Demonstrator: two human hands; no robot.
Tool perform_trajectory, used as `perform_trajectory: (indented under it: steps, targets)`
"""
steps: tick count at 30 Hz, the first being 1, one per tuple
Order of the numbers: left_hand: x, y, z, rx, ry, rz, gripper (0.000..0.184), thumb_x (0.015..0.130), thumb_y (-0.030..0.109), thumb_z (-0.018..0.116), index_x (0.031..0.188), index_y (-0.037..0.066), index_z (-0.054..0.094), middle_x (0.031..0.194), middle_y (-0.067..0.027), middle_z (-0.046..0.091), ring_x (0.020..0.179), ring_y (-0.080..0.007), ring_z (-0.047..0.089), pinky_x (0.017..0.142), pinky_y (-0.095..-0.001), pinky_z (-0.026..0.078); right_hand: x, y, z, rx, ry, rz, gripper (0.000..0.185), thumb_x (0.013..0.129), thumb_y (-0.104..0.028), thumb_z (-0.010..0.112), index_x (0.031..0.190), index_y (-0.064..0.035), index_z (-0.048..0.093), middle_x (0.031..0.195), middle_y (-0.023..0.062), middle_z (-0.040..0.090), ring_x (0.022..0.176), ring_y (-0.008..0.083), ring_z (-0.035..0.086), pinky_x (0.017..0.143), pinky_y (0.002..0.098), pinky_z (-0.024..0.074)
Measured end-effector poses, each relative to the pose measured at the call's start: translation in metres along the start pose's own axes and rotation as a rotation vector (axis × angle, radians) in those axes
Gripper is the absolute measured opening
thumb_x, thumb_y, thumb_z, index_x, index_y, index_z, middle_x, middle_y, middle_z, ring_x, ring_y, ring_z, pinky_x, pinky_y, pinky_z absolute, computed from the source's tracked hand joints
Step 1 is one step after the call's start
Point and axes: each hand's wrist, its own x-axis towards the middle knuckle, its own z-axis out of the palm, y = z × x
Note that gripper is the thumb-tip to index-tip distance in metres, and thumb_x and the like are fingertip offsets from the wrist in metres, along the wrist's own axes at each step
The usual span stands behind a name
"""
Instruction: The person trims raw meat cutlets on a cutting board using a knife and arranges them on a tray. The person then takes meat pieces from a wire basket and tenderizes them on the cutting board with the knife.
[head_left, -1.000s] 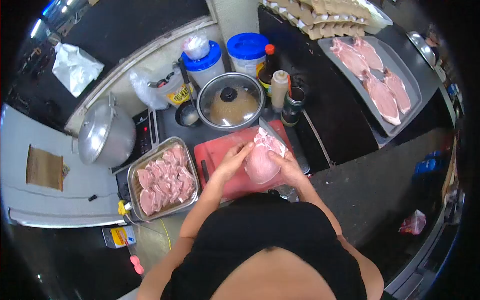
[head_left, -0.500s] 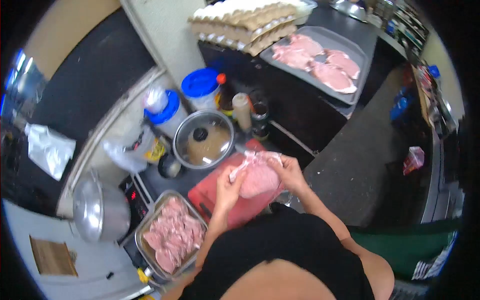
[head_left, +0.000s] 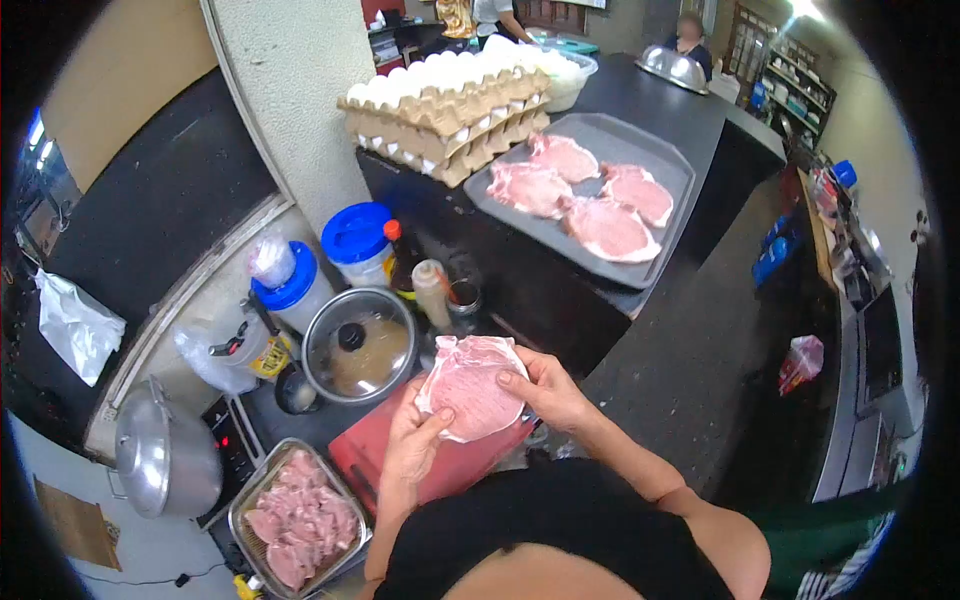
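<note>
A pale pink slice of meat [head_left: 472, 385] with a whitish edge is held up between both hands, above the red cutting board [head_left: 370, 445]. My left hand [head_left: 412, 435] grips its lower left edge, thumb on top. On the right edge, my right hand [head_left: 550, 390] pinches the slice with the thumb on its face. The fingers beneath the slice are partly hidden. A metal tray [head_left: 240, 520] heaped with cut meat lies left of the board. Farther off, a grey tray [head_left: 590, 130] holds several flat slices of meat.
Stacked egg cartons [head_left: 440, 135] stand beside the grey tray. Behind the board are a glass-lidded pan [head_left: 360, 345], blue-lidded tubs [head_left: 357, 232], a squeeze bottle [head_left: 431, 290] and a sauce bottle [head_left: 402, 262]. A large pot [head_left: 165, 450] stands left. People are in the background.
The view has tilted up and swung toward the grey tray. Both hands have lifted the slice off the board region, and it now faces the camera more flatly.
</note>
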Motion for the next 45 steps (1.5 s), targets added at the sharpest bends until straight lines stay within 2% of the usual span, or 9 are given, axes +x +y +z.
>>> perform_trajectory:
  steps: [6, 11, 17, 23, 25, 27, 28, 37, 45]
  targets:
    - [0.062, 0.018, 0.075, 0.408, -0.048, 0.213, 0.017, 0.089, 0.012, 0.051, 0.103, 0.002, 0.048, 0.090, 0.0013, 0.051, 0.078, -0.0047, 0.046, 0.070, -0.0181, 0.038, 0.012, -0.094, -0.062, -0.065, -0.052, -0.212, 0.032, 0.095, -0.017, 0.044, 0.121, 0.0006, 0.049, 0.114, 0.0031, 0.055, 0.102, 0.0088, 0.049, 0.090, 0.0258, 0.0386]
    - [0.151, 0.034, 0.165, 0.636, -0.269, 0.465, 0.024, 0.089, 0.022, 0.055, 0.103, 0.003, 0.049, 0.098, -0.0010, 0.050, 0.096, -0.0090, 0.045, 0.087, -0.0255, 0.036, 0.054, -0.143, -0.140, -0.522, 0.300, -0.675, 0.025, 0.094, -0.014, 0.040, 0.108, -0.0003, 0.056, 0.101, 0.0079, 0.060, 0.096, 0.0136, 0.053, 0.087, 0.0278, 0.0397]
    - [0.298, 0.049, 0.247, 0.793, -0.182, 0.568, 0.026, 0.089, 0.024, 0.055, 0.102, 0.002, 0.051, 0.091, -0.0048, 0.057, 0.074, -0.0075, 0.053, 0.056, -0.0227, 0.043, 0.140, -0.222, -0.246, -0.690, 0.478, -0.962, 0.025, 0.092, -0.014, 0.039, 0.101, 0.0029, 0.056, 0.090, 0.0121, 0.062, 0.087, 0.0185, 0.057, 0.080, 0.0309, 0.0428]
    - [0.439, 0.036, 0.267, 0.937, 0.033, 0.535, 0.028, 0.082, 0.030, 0.061, 0.082, 0.002, 0.058, 0.076, -0.0091, 0.062, 0.062, -0.0096, 0.057, 0.051, -0.0252, 0.044, 0.238, -0.229, -0.345, -0.777, 0.580, -0.645, 0.036, 0.090, -0.025, 0.047, 0.102, 0.0082, 0.052, 0.082, 0.0180, 0.062, 0.068, 0.0223, 0.061, 0.062, 0.0331, 0.0478]
    - [0.475, 0.016, 0.242, 1.435, 0.148, 0.434, 0.033, 0.075, 0.031, 0.066, 0.081, -0.001, 0.062, 0.065, -0.0115, 0.063, 0.060, -0.0154, 0.062, 0.055, -0.0302, 0.049, 0.253, -0.210, -0.366, -0.867, 0.470, -0.154, 0.046, 0.084, -0.029, 0.056, 0.106, 0.0105, 0.046, 0.077, 0.0225, 0.061, 0.051, 0.0225, 0.059, 0.043, 0.0343, 0.0479]
    - [0.460, 0.010, 0.235, 1.542, 0.131, 0.187, 0.047, 0.066, 0.026, 0.072, 0.099, -0.005, 0.060, 0.092, -0.0223, 0.064, 0.087, -0.0315, 0.063, 0.081, -0.0366, 0.048, 0.255, -0.190, -0.368, -1.180, 0.463, 0.137, 0.056, 0.082, -0.026, 0.061, 0.123, 0.0034, 0.036, 0.068, 0.0123, 0.059, 0.046, 0.0173, 0.057, 0.036, 0.0309, 0.0451]
    - [0.472, 0.002, 0.227, 1.589, 0.213, 0.395, 0.048, 0.065, 0.025, 0.072, 0.101, -0.004, 0.059, 0.096, -0.0233, 0.062, 0.092, -0.0319, 0.061, 0.082, -0.0370, 0.048, 0.249, -0.199, -0.353, -1.202, 0.450, 0.181, 0.064, 0.077, -0.018, 0.066, 0.127, 0.0012, 0.031, 0.068, 0.0132, 0.060, 0.046, 0.0173, 0.057, 0.036, 0.0324, 0.0467]
    - [0.464, 0.007, 0.230, 1.673, 0.117, 0.475, 0.018, 0.061, 0.013, 0.071, 0.079, 0.013, 0.070, 0.085, -0.0132, 0.067, 0.082, -0.0273, 0.064, 0.070, -0.0365, 0.050, 0.254, -0.194, -0.368, -1.134, 0.314, 0.091, 0.038, 0.073, -0.007, 0.063, 0.108, -0.0044, 0.048, 0.063, 0.0111, 0.059, 0.045, 0.0176, 0.057, 0.037, 0.0321, 0.0460]
    - [0.462, 0.005, 0.226, 2.186, 0.282, 0.527, 0.014, 0.070, 0.028, 0.067, 0.080, 0.020, 0.069, 0.091, -0.0060, 0.067, 0.094, -0.0242, 0.061, 0.089, -0.0466, 0.036, 0.260, -0.186, -0.382, -1.174, 0.321, 0.018, 0.009, 0.074, -0.012, 0.060, 0.077, -0.0042, 0.057, 0.057, 0.0068, 0.056, 0.040, 0.0141, 0.054, 0.033, 0.0303, 0.0435]
